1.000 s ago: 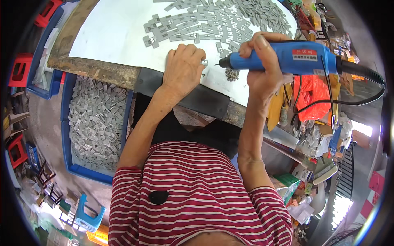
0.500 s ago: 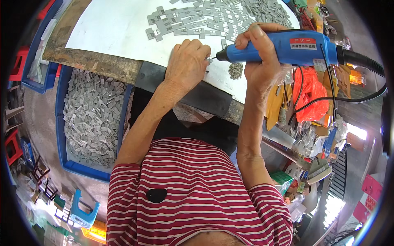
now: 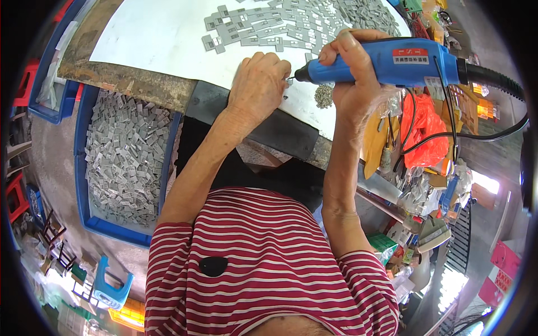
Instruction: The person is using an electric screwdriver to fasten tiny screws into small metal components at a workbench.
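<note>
My right hand is wrapped round a blue electric screwdriver, held level with its dark nose and thin bit toward the left. The bit meets a small grey metal piece pinched in the fingertips of my left hand. Most of that piece is hidden by the fingers. Just right of the tool's tip lies a little heap of tiny screws on the white sheet. Beyond my hands, rows of flat grey metal pieces are laid out, with a denser pile at the far right.
A blue bin full of grey metal pieces stands left of my body, below the worn table edge. A black cable runs from the tool to the right. Beside the table's right edge hang a red plastic bag and clutter.
Both hands keep nearly the same pose, with the bit still at the small piece. The whole view has shifted very slightly.
</note>
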`<state>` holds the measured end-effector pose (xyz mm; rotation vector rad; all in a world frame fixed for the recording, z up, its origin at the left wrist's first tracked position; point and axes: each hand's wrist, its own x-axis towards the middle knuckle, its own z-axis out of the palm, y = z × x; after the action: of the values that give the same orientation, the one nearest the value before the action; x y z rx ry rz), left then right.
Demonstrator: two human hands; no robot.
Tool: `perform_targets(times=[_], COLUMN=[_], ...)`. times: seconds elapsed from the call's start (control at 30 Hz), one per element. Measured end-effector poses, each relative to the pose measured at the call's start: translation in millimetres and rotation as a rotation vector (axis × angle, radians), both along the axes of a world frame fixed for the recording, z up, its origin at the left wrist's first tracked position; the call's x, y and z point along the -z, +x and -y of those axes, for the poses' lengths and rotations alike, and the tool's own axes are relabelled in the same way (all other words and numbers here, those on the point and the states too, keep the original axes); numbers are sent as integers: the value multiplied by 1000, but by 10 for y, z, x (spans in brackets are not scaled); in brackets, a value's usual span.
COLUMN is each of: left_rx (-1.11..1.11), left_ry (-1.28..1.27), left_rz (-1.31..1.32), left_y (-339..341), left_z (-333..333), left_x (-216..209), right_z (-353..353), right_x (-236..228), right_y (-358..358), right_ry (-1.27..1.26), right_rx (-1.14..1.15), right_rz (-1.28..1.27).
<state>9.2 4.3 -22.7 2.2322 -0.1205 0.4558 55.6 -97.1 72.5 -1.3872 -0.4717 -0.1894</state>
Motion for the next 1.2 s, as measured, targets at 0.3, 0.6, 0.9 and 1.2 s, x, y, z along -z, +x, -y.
perform_targets(times=[0.3, 0.6, 0.9, 1.2], left_rx=[-1, 9, 57, 92], left_ry=[1, -13, -78, -58], left_rz=[-2, -24, -95, -99], left_y=[0, -7, 28, 49], left_z=[2, 4, -32, -66], left_x=[0, -10, -52, -24], right_z=[-1, -33, 39, 13], right_x=[25, 35, 68, 106], right_y=[4, 3, 75, 70], right_ry=[-30, 5, -6, 3], right_rx=[20, 43, -272, -251], right_rz=[-8, -26, -21, 1])
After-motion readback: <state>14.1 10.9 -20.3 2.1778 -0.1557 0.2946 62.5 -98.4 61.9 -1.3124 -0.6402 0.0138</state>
